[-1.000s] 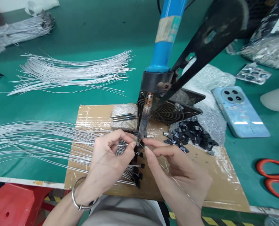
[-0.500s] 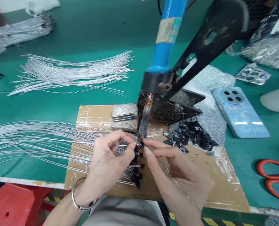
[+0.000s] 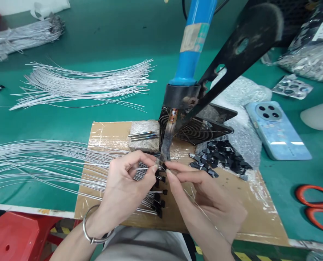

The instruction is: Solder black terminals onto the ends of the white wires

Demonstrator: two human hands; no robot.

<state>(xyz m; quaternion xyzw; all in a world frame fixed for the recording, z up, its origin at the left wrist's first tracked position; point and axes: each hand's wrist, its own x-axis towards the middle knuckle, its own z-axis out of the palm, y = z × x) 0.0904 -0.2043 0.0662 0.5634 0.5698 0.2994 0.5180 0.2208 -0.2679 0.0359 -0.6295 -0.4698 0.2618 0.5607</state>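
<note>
A blue-handled soldering iron (image 3: 187,59) is clamped in a black metal holder (image 3: 240,47), its tip pointing down between my hands. My left hand (image 3: 127,185) is closed, thumb and forefinger pinching a thin white wire (image 3: 143,168) just left of the tip. In my right hand (image 3: 207,203), thumb and forefinger pinch a strand of solder wire (image 3: 205,214) that trails back across the palm. Its end reaches toward the tip; exact contact is too small to tell. Under my left hand lie several white wires (image 3: 41,145) with black end pieces (image 3: 157,204).
A cardboard sheet (image 3: 248,214) covers the bench front. Behind the iron stands a black fan (image 3: 196,130); left of it, a block (image 3: 144,145) carries metal rods. Black pieces (image 3: 224,156), a phone (image 3: 278,130) and red-handled scissors (image 3: 314,206) lie right. A wire bundle (image 3: 90,81) lies behind.
Hardly anything differs. Both hands keep their pinch at the iron's tip, and the view has shifted very slightly.
</note>
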